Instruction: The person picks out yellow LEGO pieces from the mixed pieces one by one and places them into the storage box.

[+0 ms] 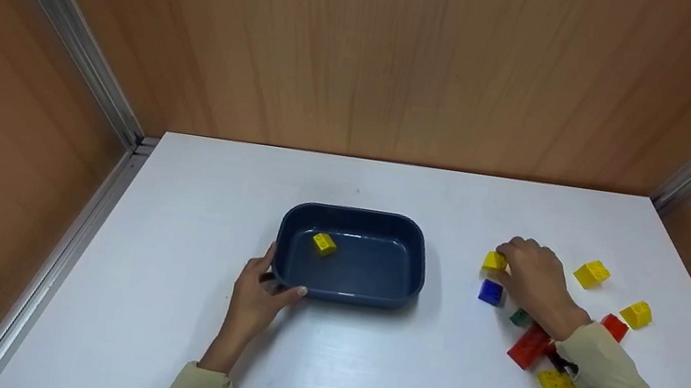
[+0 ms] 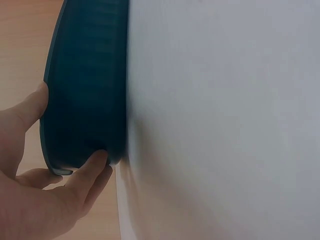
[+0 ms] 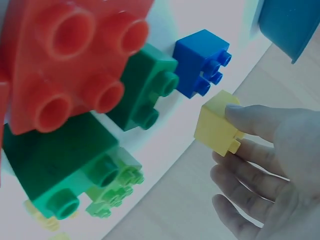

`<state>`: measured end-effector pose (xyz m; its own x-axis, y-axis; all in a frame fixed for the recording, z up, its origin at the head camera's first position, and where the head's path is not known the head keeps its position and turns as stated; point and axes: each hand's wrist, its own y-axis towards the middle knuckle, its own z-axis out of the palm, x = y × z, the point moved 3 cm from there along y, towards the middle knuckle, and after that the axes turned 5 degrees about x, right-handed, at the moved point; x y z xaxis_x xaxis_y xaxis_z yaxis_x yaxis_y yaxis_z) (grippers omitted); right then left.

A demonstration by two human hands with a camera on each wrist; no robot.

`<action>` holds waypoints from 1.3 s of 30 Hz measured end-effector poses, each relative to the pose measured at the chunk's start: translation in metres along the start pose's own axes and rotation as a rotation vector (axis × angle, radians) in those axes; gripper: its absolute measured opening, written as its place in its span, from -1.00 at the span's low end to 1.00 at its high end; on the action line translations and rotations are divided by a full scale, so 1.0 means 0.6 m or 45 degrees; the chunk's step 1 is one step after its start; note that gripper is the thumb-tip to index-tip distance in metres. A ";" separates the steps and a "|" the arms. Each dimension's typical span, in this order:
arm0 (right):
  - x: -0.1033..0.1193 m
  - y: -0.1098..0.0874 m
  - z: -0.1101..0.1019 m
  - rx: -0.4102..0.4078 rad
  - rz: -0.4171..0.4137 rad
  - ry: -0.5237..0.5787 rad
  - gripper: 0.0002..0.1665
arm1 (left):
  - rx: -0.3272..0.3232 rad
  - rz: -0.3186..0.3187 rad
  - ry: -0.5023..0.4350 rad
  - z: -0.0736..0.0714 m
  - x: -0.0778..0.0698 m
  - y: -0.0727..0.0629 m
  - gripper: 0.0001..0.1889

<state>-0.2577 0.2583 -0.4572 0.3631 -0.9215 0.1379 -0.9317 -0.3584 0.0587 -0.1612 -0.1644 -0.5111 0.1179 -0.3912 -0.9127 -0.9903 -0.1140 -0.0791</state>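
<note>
A dark blue rectangular dish (image 1: pixel 344 295) sits on the white table with one yellow toy brick (image 1: pixel 324 244) inside. My left hand (image 1: pixel 255 293) grips the dish's left end, thumb along the front rim and fingers around the side; the left wrist view shows the dish wall (image 2: pixel 87 90) between thumb and fingers. Over to the right, my right hand (image 1: pixel 535 277) pinches another yellow brick (image 3: pixel 215 125) between thumb and fingertips. Just in front of that brick lies a blue brick (image 1: pixel 491 292). A green brick (image 3: pixel 145 85) is beside the blue one, partly under my right hand in the head view.
Red bricks (image 1: pixel 529 347) lie beneath my right forearm, partly hidden by it. Loose yellow bricks (image 1: pixel 592 274) are scattered to the right and near the sleeve. Light green bricks (image 3: pixel 115 187) show in the right wrist view. Wood panels (image 1: pixel 407 59) enclose the table's back and sides.
</note>
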 end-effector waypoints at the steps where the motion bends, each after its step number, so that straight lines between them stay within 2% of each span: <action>1: 0.002 0.001 -0.001 -0.003 -0.009 -0.006 -0.56 | 0.001 0.000 -0.002 0.000 0.000 0.000 0.02; 21: 0.040 0.010 -0.015 -0.044 -0.130 -0.090 -0.53 | -0.003 0.003 0.033 -0.001 -0.002 -0.001 0.03; 39: 0.088 0.023 -0.039 -0.079 -0.156 -0.110 -0.56 | -0.004 0.011 0.020 -0.001 -0.001 0.000 0.03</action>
<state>-0.2514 0.2082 -0.4261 0.4695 -0.8820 0.0409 -0.8776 -0.4611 0.1314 -0.1614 -0.1647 -0.5106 0.1108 -0.4061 -0.9071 -0.9911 -0.1133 -0.0703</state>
